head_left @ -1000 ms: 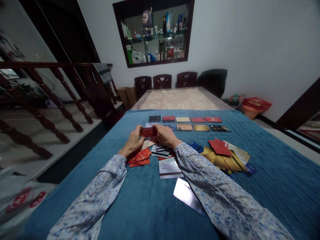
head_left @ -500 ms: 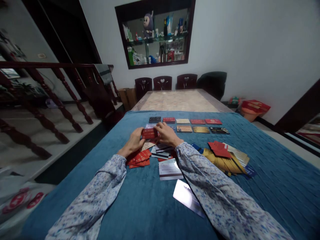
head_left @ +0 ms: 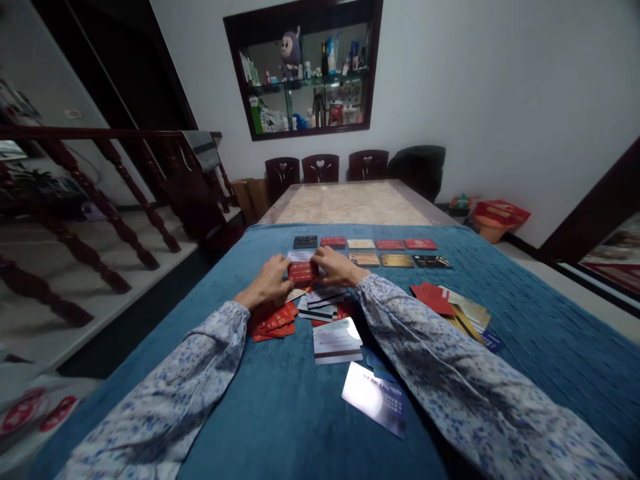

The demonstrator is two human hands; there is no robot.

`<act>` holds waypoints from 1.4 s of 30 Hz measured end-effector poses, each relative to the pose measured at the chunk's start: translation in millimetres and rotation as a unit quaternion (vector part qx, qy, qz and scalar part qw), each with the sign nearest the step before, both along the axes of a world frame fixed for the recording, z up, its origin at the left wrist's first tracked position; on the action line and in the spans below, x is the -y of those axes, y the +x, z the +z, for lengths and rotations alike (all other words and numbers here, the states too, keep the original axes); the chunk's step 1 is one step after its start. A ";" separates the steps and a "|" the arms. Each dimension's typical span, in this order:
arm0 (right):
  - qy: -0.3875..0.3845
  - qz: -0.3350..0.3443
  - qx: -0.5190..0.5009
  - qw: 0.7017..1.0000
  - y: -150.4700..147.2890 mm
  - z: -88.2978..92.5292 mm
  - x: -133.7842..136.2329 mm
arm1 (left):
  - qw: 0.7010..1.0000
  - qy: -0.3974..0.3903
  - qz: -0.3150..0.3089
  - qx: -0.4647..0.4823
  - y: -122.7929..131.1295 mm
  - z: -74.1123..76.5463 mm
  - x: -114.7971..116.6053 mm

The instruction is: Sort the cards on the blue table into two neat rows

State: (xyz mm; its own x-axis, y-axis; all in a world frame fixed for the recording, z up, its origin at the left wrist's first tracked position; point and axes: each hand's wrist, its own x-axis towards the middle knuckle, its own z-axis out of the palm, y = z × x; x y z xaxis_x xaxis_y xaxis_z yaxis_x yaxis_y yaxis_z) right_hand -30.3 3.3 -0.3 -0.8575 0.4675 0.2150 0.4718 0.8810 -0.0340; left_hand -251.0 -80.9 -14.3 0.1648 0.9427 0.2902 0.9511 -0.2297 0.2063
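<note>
A red card (head_left: 303,272) with pale print is held at its two sides. My left hand (head_left: 269,281) pinches its left edge, and my right hand (head_left: 339,268) grips the right edge. Below my left hand lies a fanned pile of red cards (head_left: 277,321). White and silver cards with dark stripes (head_left: 318,309) overlap just in front of the held card. Closer to me are a pale card stack (head_left: 337,341) and a shiny silver-purple card (head_left: 375,398). Beyond my hands, a lilac card (head_left: 300,255) is partly covered by them.
Cards stand in two rows on the blue cloth (head_left: 280,420), among them a black card (head_left: 431,262) and a gold card (head_left: 397,261). A mixed heap of red, gold and blue cards (head_left: 434,298) lies right of my right forearm, which hides part of it.
The red card sits slightly closer to me, still between both hands. My right forearm has shifted right, covering more of the mixed heap and uncovering blue cards beside the shiny one.
</note>
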 end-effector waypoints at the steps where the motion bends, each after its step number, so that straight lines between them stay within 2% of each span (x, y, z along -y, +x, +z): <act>1: 0.000 0.001 0.003 1.000 2.3 0.9 -2.1 | 1.000 -0.004 -0.001 -0.010 1.8 1.6 -2.1; 5: -0.005 0.007 0.016 1.000 10.4 3.5 -12.7 | 0.999 -0.013 -0.005 -0.038 9.7 6.7 -12.4; 13: 0.001 -0.002 0.032 0.999 19.2 10.5 -37.0 | 0.999 -0.004 -0.014 -0.035 21.5 10.9 -44.9; 21: 0.013 -0.042 0.050 0.998 30.2 23.6 -58.4 | 0.996 -0.021 -0.012 -0.091 40.5 28.6 -75.4; 27: 0.010 -0.072 0.070 0.995 35.9 30.7 -79.5 | 0.996 -0.035 -0.011 -0.076 53.6 35.9 -103.3; 35: 0.014 -0.094 0.088 0.992 33.3 22.6 -112.4 | 0.997 -0.043 -0.004 -0.070 59.9 32.6 -135.8; 42: -0.006 -0.132 0.110 0.985 26.5 16.1 -130.8 | 0.985 -0.091 0.019 -0.145 66.0 33.7 -151.8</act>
